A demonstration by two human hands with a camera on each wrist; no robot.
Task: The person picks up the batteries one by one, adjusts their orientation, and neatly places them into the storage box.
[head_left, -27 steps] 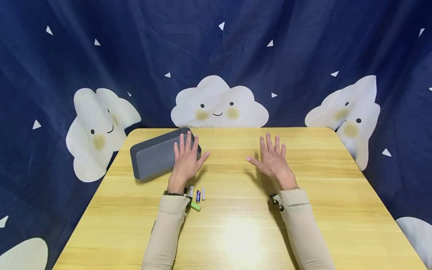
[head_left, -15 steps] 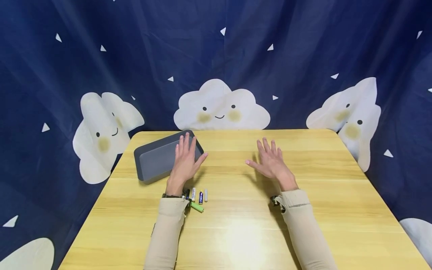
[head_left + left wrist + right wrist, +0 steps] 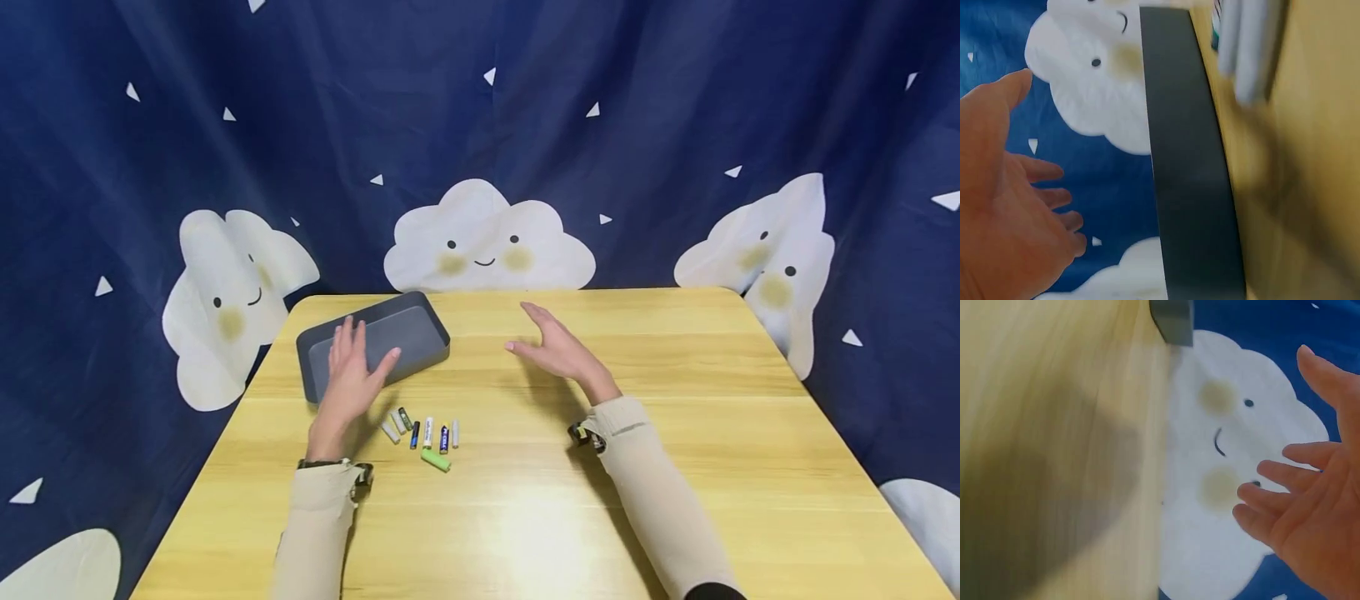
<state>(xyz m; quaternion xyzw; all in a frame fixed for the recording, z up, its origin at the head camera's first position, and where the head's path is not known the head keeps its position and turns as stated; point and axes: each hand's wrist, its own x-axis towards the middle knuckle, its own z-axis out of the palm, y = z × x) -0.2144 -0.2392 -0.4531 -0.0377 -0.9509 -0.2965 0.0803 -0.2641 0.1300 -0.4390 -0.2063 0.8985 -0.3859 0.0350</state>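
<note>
- Left hand (image 3: 350,388): fingers loosely extended above the grey tray (image 3: 411,335).
- Batteries (image 3: 428,433) lie toward its thumb side, apart from the fingers.
- Right hand (image 3: 561,354): fingers extended, farther off.

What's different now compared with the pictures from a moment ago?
The left hand has shifted to the person's left, uncovering more of the batteries its wrist was hiding. The right hand has also moved left and turned more edge-on. Nothing has been taken hold of or let go. The dark grey tray and the batteries in view earlier stayed where they were on the table.
</note>
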